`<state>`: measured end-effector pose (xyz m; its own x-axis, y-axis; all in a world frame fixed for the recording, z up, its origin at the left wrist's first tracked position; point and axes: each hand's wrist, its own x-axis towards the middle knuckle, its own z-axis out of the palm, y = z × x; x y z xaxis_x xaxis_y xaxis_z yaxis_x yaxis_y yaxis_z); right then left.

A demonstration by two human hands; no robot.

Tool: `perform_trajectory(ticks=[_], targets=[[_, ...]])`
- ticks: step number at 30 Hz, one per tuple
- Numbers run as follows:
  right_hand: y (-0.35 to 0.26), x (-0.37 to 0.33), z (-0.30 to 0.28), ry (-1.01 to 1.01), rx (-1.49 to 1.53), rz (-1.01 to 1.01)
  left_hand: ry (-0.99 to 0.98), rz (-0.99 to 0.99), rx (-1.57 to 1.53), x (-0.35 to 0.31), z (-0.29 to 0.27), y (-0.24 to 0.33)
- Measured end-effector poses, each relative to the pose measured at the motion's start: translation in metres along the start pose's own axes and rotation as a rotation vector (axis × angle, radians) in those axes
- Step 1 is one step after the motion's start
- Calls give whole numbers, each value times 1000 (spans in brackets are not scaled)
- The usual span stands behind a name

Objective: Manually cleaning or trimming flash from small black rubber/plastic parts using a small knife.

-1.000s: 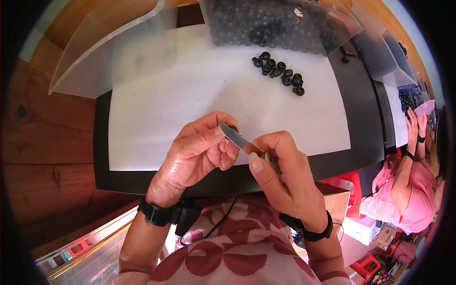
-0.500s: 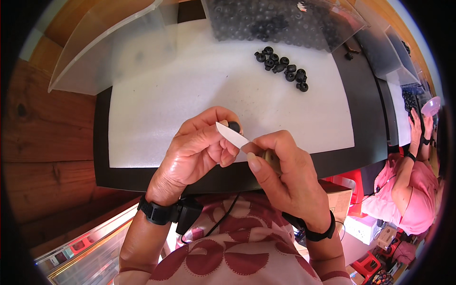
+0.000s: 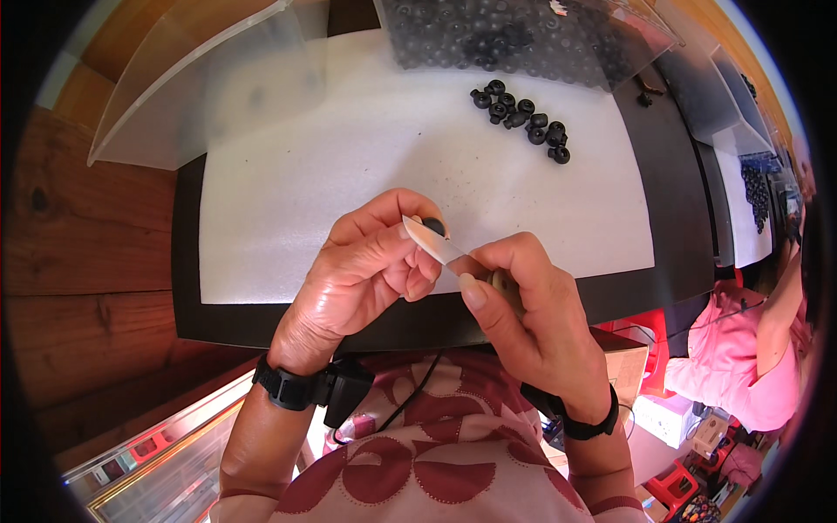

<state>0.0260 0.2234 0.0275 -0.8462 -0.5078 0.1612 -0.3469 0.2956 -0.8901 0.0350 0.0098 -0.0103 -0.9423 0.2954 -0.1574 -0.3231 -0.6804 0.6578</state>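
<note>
Over the near middle of a white foam mat (image 3: 296, 200), my left hand (image 3: 370, 253) pinches a small round black rubber part (image 3: 432, 226) between its fingertips. My right hand (image 3: 536, 314) is closed round the handle of a small knife (image 3: 436, 241), thumb and forefinger near the base of the blade. The blade slants up to the left and crosses in front of the black part, partly covering it; whether the edge touches it I cannot tell. Farther off on the mat lies a loose group of similar black rubber parts (image 3: 527, 106), each knobbed with a round hole.
A clear bin (image 3: 514, 44) full of black parts stands at the far edge. Another clear plastic bin (image 3: 174, 105) is at the far left. The dark table edge (image 3: 680, 253) shows around the mat. On the right sits a co-worker in a pink top (image 3: 732, 357).
The knife blade has tilted slightly, and both hands have shifted a little. The co-worker's arms have moved away from the parts on the right. The view has shifted slightly.
</note>
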Motion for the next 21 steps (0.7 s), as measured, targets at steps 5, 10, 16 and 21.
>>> perform_trajectory(ticks=[5, 10, 16, 21], targets=[[1, 2, -1, -24, 52, 3, 15, 19, 51, -2, 0, -2], [2, 2, 0, -36, 121, 91, 60, 7, 106, -4, 8, -1], [6, 14, 10, 83, 142, 73, 38, -9, 159, -4, 8, -2], [7, 17, 5, 160, 189, 83, -18, 4, 75, -3, 6, 1]])
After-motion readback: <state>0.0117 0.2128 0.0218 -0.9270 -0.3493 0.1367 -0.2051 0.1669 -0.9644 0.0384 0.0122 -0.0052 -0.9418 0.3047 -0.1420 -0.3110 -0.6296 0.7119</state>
